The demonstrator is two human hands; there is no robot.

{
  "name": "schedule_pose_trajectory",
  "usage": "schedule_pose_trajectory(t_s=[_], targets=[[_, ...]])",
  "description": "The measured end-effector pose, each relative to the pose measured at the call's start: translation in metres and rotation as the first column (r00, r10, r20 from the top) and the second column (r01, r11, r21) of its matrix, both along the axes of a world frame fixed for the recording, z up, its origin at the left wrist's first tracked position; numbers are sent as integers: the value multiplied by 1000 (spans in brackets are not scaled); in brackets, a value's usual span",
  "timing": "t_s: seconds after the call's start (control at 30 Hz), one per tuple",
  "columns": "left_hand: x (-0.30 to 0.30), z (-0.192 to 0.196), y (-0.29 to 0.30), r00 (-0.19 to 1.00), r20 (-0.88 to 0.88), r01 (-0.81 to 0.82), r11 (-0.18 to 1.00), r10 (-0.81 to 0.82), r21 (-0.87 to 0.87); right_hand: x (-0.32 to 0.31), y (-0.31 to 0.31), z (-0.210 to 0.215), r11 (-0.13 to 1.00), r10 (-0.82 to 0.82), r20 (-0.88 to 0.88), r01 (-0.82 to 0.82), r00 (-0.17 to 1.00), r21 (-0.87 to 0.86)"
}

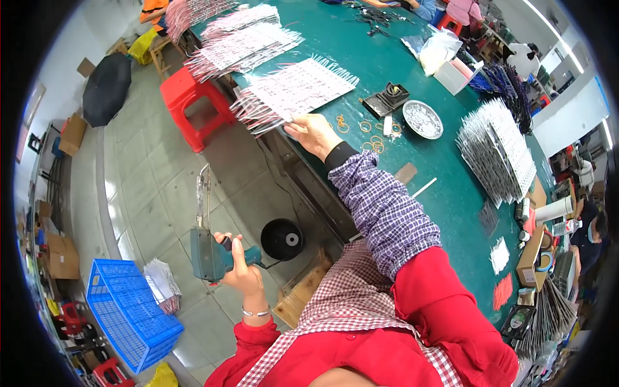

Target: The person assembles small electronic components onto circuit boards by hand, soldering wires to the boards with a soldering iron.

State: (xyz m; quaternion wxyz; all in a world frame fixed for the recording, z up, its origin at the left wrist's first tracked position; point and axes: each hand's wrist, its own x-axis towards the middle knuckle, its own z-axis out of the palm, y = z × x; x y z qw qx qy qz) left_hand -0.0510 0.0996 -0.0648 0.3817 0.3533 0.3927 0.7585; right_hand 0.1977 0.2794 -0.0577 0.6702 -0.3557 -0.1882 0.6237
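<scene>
My left hand (pixel 240 266) grips a teal pistol-shaped soldering gun (pixel 209 248), held over the floor with its long metal tip pointing up. My right hand (pixel 314 133) reaches out to the green table (pixel 451 193) and pinches the near corner of a flat white panel of circuit boards with wire leads along its edges (pixel 293 90). The right arm wears a checked sleeve cover over a red sleeve.
More stacked wired panels (pixel 242 39) lie further along the table. A grey stack of boards (pixel 498 149), a metal dish (pixel 422 119), rubber bands (pixel 367 132) and a black holder (pixel 385 99) sit right. A red stool (pixel 193 103), blue crate (pixel 129 309) and black spool (pixel 282 238) stand on the floor.
</scene>
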Motion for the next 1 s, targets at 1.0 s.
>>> schedule_pose_trajectory(t_s=[1.0], targets=[[47, 28, 3, 997, -70, -41, 999, 42, 25, -55, -26, -8, 946, -14, -284, -79, 959, -314]])
